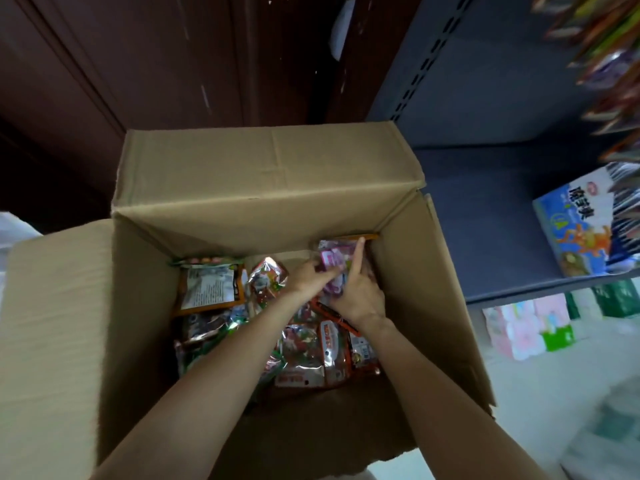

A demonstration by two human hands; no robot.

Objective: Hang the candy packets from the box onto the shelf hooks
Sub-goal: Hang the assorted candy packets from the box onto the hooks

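An open cardboard box [145, 306] stands below me with several candy packets [308, 351] lying in its bottom. Both my hands reach deep into its far right corner. There a pink and clear candy packet [332, 256] stands against the box wall. My left hand [308, 277] grips its left side. My right hand [360, 294] holds its right side, with the forefinger stretched up along the packet's edge. An orange-edged packet [207, 287] with a white label lies at the left of the pile.
A dark grey shelf unit [485, 209] stands to the right, with a blue printed box [581, 223] on its board. Blurred packets [609, 64] hang at the upper right. Pink and green packs [530, 327] sit under the shelf. Dark wooden panels [138, 64] rise behind the box.
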